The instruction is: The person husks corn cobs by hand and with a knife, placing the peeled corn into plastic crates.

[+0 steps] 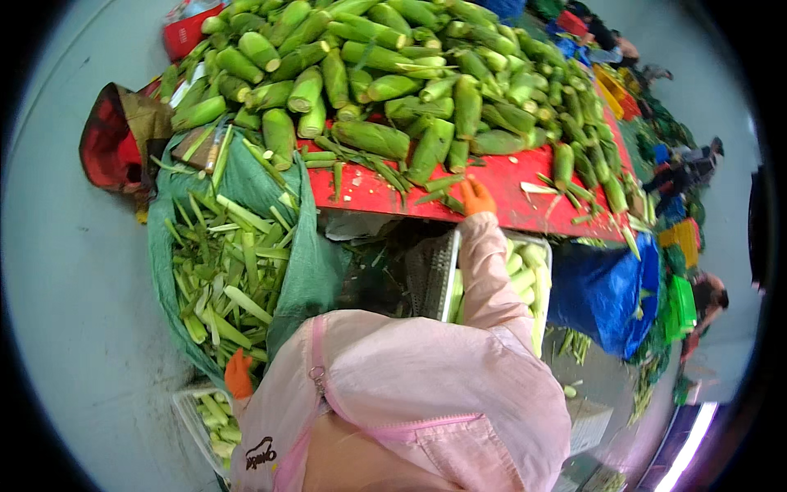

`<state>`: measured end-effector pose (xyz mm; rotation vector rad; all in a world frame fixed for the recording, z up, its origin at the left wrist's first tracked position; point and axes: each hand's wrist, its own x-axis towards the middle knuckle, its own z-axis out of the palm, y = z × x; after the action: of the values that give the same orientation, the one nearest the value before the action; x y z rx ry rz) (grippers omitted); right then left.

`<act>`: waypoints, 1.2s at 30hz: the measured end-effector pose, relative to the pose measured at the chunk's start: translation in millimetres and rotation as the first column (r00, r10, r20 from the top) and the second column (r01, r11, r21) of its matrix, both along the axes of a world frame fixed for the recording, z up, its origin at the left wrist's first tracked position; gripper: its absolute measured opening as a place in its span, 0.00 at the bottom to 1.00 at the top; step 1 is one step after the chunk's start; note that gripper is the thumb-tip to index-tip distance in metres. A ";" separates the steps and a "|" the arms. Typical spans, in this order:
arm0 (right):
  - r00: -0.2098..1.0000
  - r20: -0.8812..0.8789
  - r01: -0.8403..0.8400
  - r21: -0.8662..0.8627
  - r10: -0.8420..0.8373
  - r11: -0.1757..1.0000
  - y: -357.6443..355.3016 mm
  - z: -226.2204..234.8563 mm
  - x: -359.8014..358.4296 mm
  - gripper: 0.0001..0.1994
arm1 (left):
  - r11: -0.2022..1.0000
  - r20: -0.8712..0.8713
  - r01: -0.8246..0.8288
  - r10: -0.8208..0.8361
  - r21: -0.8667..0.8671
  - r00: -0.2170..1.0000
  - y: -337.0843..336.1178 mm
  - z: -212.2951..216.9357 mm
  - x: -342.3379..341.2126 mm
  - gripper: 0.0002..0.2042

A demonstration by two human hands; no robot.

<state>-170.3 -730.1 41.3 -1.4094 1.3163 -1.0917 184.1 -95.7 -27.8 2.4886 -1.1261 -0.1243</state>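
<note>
My right hand (476, 197), in an orange glove, reaches to the front edge of the red table (508, 193). Its fingers are stretched out beside cut husk scraps (443, 183), with nothing visible in them. A large heap of corn ears in green husks (373, 57) covers the table beyond it. Down at the lower left, my orange-gloved left hand (238, 375) has its fingers extended and holds nothing I can see. It is beside a green sack (295, 271) full of stripped husks (238, 271), just above a white crate (187, 407) of pale trimmed ears.
Under my right forearm stands a light crate (449, 275) of pale green ears. A blue bag (602, 287) hangs right of it. At the far left sits a red-lined brown bag (115, 139). Other people work far right among baskets, including a green one (680, 307).
</note>
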 end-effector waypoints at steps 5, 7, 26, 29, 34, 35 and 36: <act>0.899 -0.414 -0.203 -0.111 0.141 0.973 -42.2 57.0 68.0 0.27 | 0.921 -0.553 -0.369 0.246 -0.121 0.796 -115.9 91.3 -52.1 0.14; 0.736 -0.654 -0.437 -0.261 0.175 0.861 -42.5 80.8 106.6 0.27 | 0.913 -0.548 -0.388 0.264 -0.123 0.794 -136.8 97.4 -64.0 0.15; 0.663 0.284 -0.738 0.403 0.693 0.541 2.4 65.7 220.1 0.26 | 0.690 -0.883 -0.581 -0.195 -0.432 0.426 -230.1 154.3 -39.4 0.20; 0.501 0.754 -0.865 0.416 0.425 0.281 85.2 75.3 255.5 0.22 | 0.553 -0.803 -0.584 -0.357 -0.594 0.478 -275.9 175.4 -17.6 0.24; 0.418 0.411 -0.887 0.379 0.810 0.264 189.2 129.8 280.3 0.27 | 0.345 -0.687 -0.883 -0.725 -0.317 -0.037 -307.4 177.6 16.2 0.30; 0.369 0.158 -0.910 0.264 0.916 0.321 199.5 148.1 275.9 0.28 | 0.309 -0.547 -0.914 -0.828 -0.264 -0.122 -299.1 164.1 23.7 0.33; 0.422 -0.053 -0.905 -0.079 0.905 0.418 197.9 117.4 276.9 0.29 | 0.279 -0.528 -0.926 -0.843 -0.255 -0.108 -292.2 153.9 26.2 0.34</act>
<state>106.6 -532.3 158.7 -1.8350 0.2826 -0.3630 210.3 -387.8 126.1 0.2939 0.1331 -0.8695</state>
